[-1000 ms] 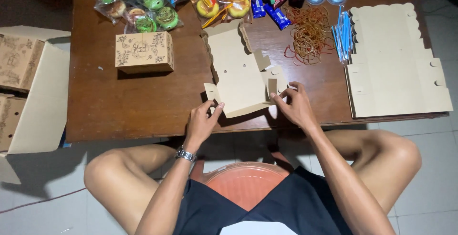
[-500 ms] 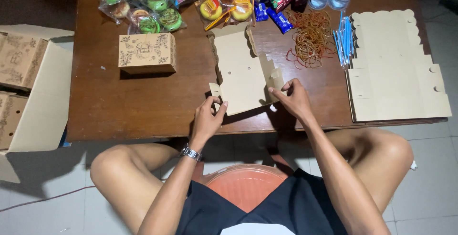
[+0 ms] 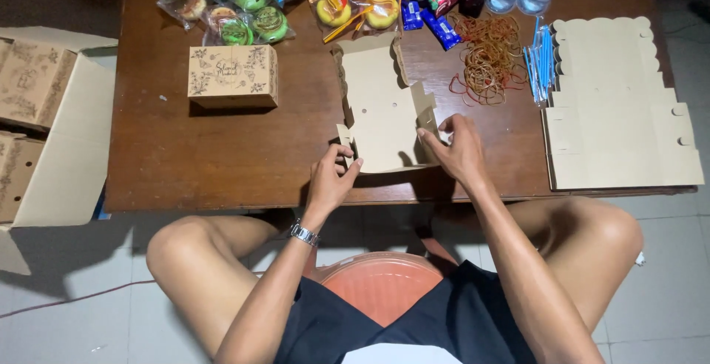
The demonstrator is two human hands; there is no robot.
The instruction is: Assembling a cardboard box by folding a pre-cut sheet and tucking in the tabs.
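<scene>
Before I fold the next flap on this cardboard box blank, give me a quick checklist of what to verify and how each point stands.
1. Left hand on the near left corner of the box blank: ok, fingers pinch the small flap.
2. Right hand on the near right flap: ok, fingertips rest on it.
3. Blank supported by the wooden table: ok, though its near edge sits close to the table edge.
4. Room around the blank: ok, the finished printed box and rubber bands lie apart from it.
5. Tabs seated in their slots: cannot tell, the hands hide them.
6. Stack of flat blanks within reach: ok, on the right.
</scene>
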